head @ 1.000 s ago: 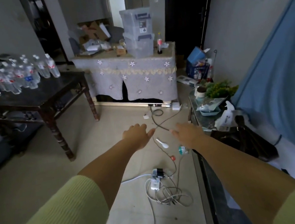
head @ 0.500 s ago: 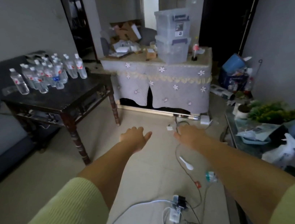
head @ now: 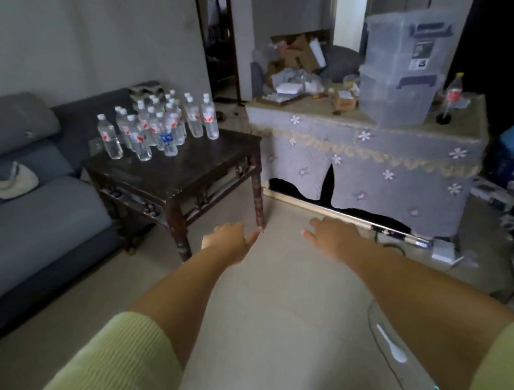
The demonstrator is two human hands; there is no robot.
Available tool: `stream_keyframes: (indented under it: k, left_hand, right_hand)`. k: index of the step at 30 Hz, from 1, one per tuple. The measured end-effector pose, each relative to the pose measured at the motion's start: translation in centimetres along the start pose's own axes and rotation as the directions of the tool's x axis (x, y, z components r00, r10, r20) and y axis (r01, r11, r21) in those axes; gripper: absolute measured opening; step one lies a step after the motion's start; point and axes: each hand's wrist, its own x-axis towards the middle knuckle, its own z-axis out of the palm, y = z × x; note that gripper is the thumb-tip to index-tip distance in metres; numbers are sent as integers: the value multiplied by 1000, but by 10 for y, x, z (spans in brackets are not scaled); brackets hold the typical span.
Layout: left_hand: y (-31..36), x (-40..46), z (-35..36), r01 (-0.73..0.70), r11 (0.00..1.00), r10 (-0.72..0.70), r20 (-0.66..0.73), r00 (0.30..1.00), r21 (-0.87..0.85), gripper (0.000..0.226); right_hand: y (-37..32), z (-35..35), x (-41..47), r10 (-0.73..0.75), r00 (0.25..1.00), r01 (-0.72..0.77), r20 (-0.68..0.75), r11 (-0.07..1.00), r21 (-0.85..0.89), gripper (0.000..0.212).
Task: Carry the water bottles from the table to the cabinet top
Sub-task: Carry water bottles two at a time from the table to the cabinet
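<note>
**Bottles wait on the table, both hands empty**

Across the tiled floor, seen from the head camera, a cluster of clear plastic water bottles (head: 158,127) stands upright on the far left part of the dark carved wooden table (head: 180,176), just left of the cloth-draped cabinet (head: 376,158). Both arms reach forward over the floor: the left hand (head: 231,241) and right hand (head: 332,237) hold nothing, fingers relaxed and loosely spread, apparently on approach. Stacked clear storage bins (head: 404,75) crowd the cabinet top, leaving room toward its left.

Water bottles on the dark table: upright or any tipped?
All upright. The water bottles stand clustered on the dark wooden table, white caps up; none visibly lying down. Neither hand touches them.
</note>
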Motion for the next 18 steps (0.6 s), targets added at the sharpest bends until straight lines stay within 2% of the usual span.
stream_keyframes:
  k: [8, 14, 18]
  left_hand:
    - [-39, 157, -16, 156, 988, -156, -38, 987, -1, 61]
    - [-38, 282, -44, 197, 979, -199, -49, 979, -48, 57]
    - [-55, 335, -45, 241, 968, -243, -18, 970, -74, 57]
  right_hand:
    - [-18, -11, 186, -120, 992, 122, -36, 992, 38, 55]
    - [0, -51, 333, -121, 992, 121, -25, 993, 13, 55]
    - [-10, -60, 408, -137, 990, 138, 12, 990, -20, 55]
